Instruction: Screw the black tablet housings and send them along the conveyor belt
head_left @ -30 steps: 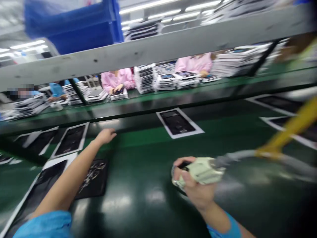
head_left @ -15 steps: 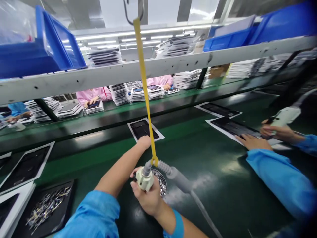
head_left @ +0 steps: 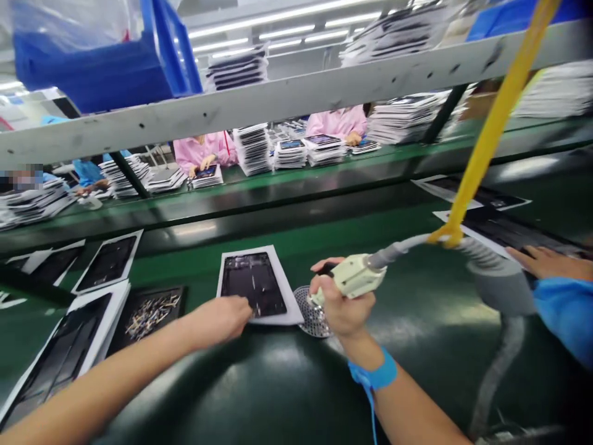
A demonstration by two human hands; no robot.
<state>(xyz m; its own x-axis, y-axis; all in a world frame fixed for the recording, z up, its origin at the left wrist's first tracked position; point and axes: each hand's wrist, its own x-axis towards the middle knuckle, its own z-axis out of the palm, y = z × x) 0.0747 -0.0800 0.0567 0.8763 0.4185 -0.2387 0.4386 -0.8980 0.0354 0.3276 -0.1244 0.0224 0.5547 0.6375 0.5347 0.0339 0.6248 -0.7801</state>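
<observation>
My left hand (head_left: 221,318) grips the near edge of a white tray (head_left: 288,307) that carries a black panel (head_left: 251,283) on the green table. My right hand (head_left: 340,303) is wrapped round a pale green power screwdriver (head_left: 356,276), held tip-down over a round perforated metal dish (head_left: 313,306). A grey hose (head_left: 491,272) runs from the tool to the right, and a yellow strap (head_left: 493,120) hangs it from above. A blue band circles my right wrist.
A black tray of small metal parts (head_left: 151,312) lies left of the panel, beside more white-framed panels (head_left: 107,262). A neighbour's hand (head_left: 546,261) and blue sleeve (head_left: 565,315) rest on panels at the right. A grey shelf (head_left: 287,99) with blue bins (head_left: 106,68) overhangs; people in pink sit behind stacks.
My left hand has drawn the white tray with its panel toward me from the belt. My right hand has lifted the screwdriver and tilted it rightward. The view has swung left.
</observation>
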